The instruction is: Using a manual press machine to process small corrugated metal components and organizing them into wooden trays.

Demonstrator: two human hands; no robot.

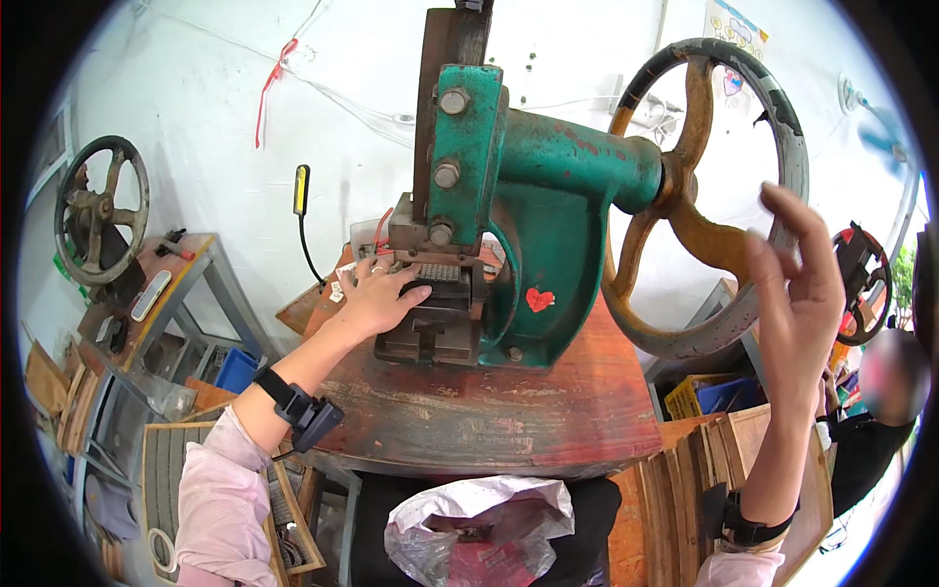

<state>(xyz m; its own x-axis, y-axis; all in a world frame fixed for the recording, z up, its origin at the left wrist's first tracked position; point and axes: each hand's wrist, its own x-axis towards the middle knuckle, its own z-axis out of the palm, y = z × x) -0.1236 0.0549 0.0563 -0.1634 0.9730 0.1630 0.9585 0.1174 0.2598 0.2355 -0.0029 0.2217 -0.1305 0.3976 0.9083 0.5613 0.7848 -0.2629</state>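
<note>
Item: green hand press (548, 245), cast body, standing on a worn rust-red surface (489, 421).

Left hand (377, 298): grip loose, fingers spread flat, closed on nothing; fingertips rest on the small metal die block (440, 298) under the ram, at 9 o'clock from the press body.

Right hand (797, 293): grip wide open, fingers fanned, holding nothing; it hangs just beside the rim of the rusty handwheel (709, 196), at 3 o'clock from the press.

Handling note (judgement): seat the piece square on the die, then draw the left fingers clear of the ram before the wheel is gripped and turned; take the rim firmly, not by the fingertips.

Also present: crumpled plastic bag (479, 523) at 6 o'clock; second small handwheel (98, 210) at 9 o'clock, well apart.
</note>
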